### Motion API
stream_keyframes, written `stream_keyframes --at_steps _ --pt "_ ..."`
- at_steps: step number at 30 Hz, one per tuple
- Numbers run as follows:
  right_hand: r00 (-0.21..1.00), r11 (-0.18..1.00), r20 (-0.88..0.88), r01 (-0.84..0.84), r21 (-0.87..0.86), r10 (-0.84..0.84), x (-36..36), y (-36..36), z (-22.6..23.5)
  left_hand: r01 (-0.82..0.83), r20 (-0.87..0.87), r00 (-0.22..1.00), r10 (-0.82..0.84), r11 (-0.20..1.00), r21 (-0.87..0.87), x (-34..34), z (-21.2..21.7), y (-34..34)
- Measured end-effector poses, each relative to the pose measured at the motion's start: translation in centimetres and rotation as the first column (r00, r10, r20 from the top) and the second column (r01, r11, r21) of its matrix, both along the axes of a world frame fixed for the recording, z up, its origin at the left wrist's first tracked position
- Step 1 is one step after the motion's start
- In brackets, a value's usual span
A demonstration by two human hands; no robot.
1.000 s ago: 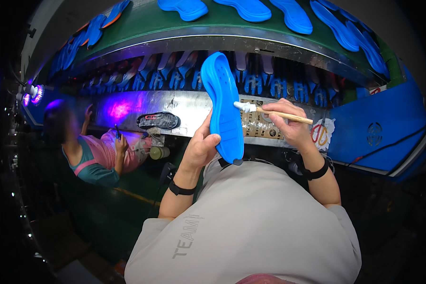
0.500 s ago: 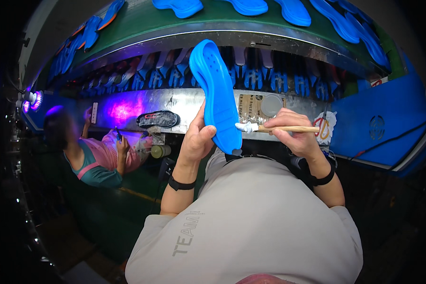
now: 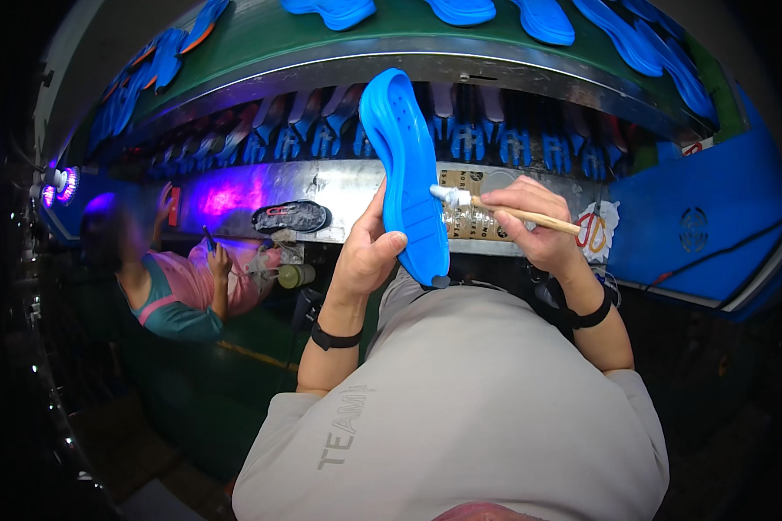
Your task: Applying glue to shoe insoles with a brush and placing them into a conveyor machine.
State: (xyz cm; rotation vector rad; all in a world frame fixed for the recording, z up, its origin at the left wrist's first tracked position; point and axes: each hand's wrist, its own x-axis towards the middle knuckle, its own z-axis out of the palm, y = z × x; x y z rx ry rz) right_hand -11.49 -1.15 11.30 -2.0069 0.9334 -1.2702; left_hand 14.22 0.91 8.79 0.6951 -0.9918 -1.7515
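Observation:
A blue shoe sole [image 3: 408,178] stands nearly upright in front of me, its toe end up and leaning slightly left. My left hand [image 3: 369,253] is closed around its lower left edge, thumb across the front face. Between the fingers of my right hand [image 3: 539,224] is a brush [image 3: 530,216] with a wooden handle and a white-coated head. The brush head touches the sole's right edge, around mid-length. Behind the brush, on the metal bench, lie a brown printed cardboard piece [image 3: 478,227] and a round pale lid or dish [image 3: 497,181], partly hidden by my right hand.
Several blue soles [image 3: 543,22] lie on the green conveyor belt [image 3: 261,43] above. Below it hangs a row of shoe parts [image 3: 465,143]. A dark shoe piece [image 3: 291,217] rests on the metal bench [image 3: 347,174]. At left a co-worker [image 3: 178,286] sits holding a brush-like tool.
My brush has moved up along the sole's right edge, its handle now slanting down to the right. The sole has shifted slightly right. The co-worker's far hand has risen to a red piece.

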Motion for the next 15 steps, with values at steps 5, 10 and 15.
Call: stream_keyframes --at_steps 5,10,15 --pt "0.992 0.992 -0.047 -0.111 0.066 0.114 -0.4 0.8 0.4 -0.027 0.003 1.000 0.027 1.000 0.007 0.7 -0.7 -0.1" --pt "0.985 0.977 -0.015 -0.168 0.132 0.172 -0.7 1.3 0.9 -0.033 -0.031 0.999 0.032 0.999 -0.007 0.7 -0.4 -0.4" --pt "0.981 0.969 0.053 -0.195 0.151 0.189 -1.1 1.3 1.0 -0.005 -0.035 0.999 0.005 1.000 -0.013 0.7 -0.8 -0.8"
